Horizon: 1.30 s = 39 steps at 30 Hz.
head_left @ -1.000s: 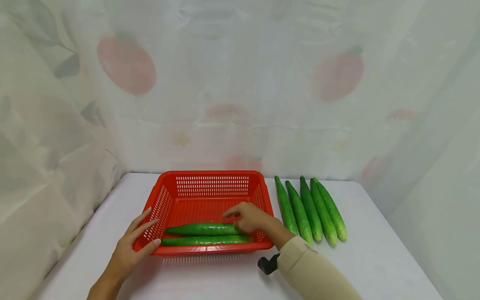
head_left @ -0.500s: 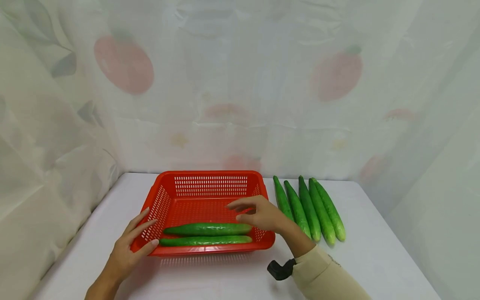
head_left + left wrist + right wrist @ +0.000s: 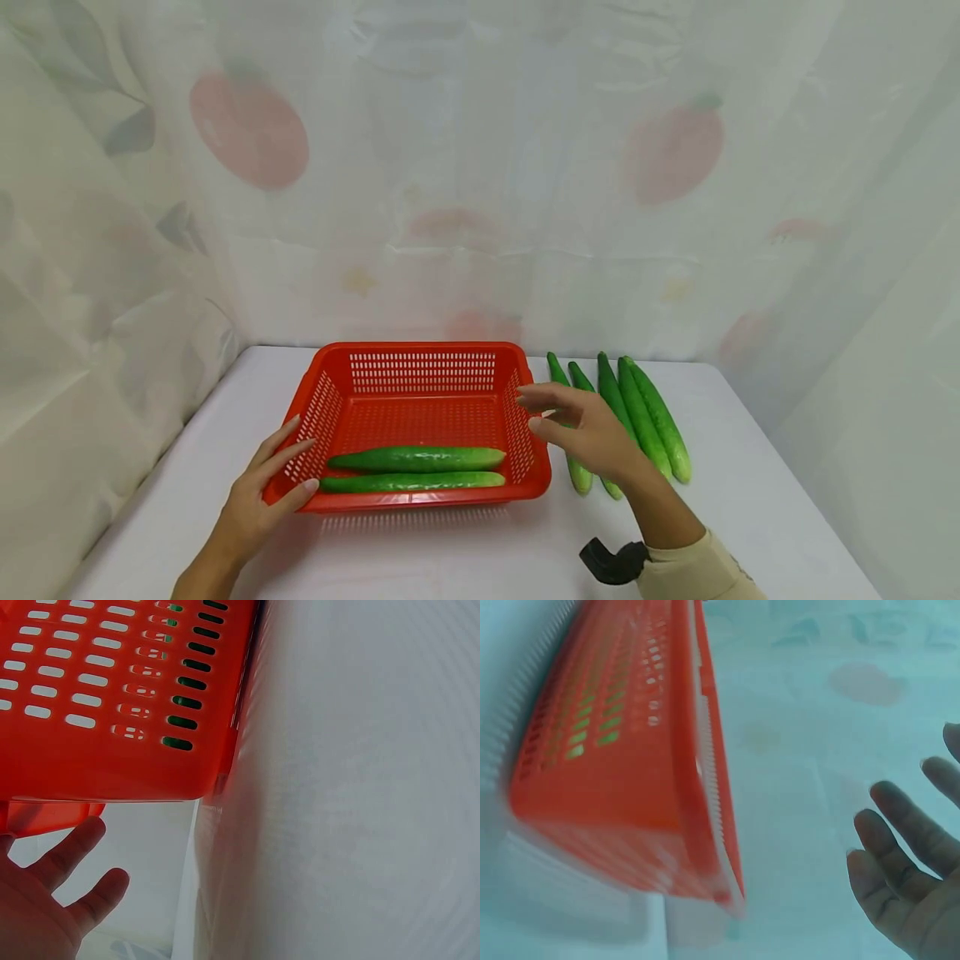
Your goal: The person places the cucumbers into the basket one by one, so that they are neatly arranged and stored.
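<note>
A red plastic basket (image 3: 422,345) with slotted walls stands on the white table. Two green cucumbers (image 3: 420,458) lie side by side along its near wall. My left hand (image 3: 251,496) rests at the basket's left near corner, fingers spread over the rim; the left wrist view catches its fingers (image 3: 79,844) close under the red rim. Above the basket's right rim hovers my right hand (image 3: 592,429), fingers loosely bent and holding nothing. In the right wrist view that hand (image 3: 911,877) appears apart from the basket (image 3: 622,787).
Several more cucumbers (image 3: 660,417) lie lengthwise on the table (image 3: 750,500) right of the basket, partly hidden by my right hand. A black curved piece (image 3: 613,562) sits at the right wrist. White printed sheeting (image 3: 480,167) hangs behind and at both sides.
My right hand has let go of the farther cucumber in the basket, risen and moved right, past the basket's right rim. The left hand has stayed at its corner.
</note>
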Each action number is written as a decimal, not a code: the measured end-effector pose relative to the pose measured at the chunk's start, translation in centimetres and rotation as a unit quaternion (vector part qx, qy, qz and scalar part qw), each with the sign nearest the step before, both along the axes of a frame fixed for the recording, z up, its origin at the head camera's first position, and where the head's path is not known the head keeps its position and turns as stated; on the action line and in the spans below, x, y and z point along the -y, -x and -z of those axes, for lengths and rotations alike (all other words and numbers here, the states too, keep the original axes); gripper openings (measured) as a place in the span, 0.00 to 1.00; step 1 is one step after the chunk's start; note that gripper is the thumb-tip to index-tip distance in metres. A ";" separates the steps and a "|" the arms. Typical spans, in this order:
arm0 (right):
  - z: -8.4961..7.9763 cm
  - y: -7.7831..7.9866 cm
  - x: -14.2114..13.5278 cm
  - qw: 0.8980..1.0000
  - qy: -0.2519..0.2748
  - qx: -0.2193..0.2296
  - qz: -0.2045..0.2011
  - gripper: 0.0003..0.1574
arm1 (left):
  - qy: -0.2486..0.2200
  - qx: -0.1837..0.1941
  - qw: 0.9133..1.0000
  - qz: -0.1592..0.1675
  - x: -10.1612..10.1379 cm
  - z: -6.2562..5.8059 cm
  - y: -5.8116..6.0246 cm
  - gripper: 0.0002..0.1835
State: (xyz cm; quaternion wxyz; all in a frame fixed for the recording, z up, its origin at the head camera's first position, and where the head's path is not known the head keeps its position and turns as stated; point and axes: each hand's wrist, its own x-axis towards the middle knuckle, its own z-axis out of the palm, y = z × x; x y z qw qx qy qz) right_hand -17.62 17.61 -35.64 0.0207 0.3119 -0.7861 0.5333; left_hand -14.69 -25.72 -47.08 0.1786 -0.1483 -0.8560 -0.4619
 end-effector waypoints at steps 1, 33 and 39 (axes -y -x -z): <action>0.0 -0.2 -0.4 1.000 0.003 -0.013 0.010 0.22 | 0.000 0.000 1.000 0.000 0.0 0.0 0.0 0.27; 2.4 -2.9 -10.7 0.951 0.021 -0.073 0.298 0.27 | -0.015 -0.008 1.000 0.006 0.1 0.1 0.0 0.27; 4.2 -2.6 -12.2 0.934 -0.007 -0.063 0.353 0.30 | -0.016 -0.026 0.999 0.013 0.0 0.1 0.1 0.28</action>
